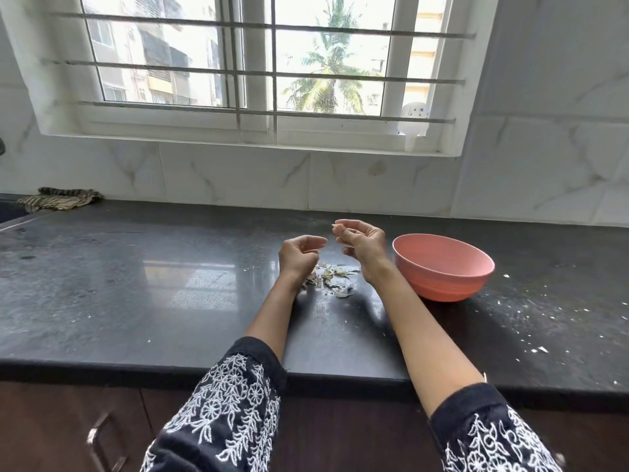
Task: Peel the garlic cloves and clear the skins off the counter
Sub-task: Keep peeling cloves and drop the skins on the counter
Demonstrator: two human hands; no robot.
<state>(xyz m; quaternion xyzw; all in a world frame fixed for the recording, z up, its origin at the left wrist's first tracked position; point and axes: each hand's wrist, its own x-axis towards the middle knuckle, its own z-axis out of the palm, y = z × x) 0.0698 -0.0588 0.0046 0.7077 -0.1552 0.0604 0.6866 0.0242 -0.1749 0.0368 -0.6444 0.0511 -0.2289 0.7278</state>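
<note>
**Clove held beside the bowl**

Sleeves [221,410] are framing the table [136,284]. Right hand [362,241] is pinching a clove [336,226], tip pointing left, bowl [442,270] just right. Left hand [299,255] is curling loosely above skins [335,279], holding nothing.

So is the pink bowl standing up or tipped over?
Standing up. The round pink plastic bowl sits on its base on the black stone counter, rim facing up. Its inside is hidden, so full or empty: cannot tell.
</note>
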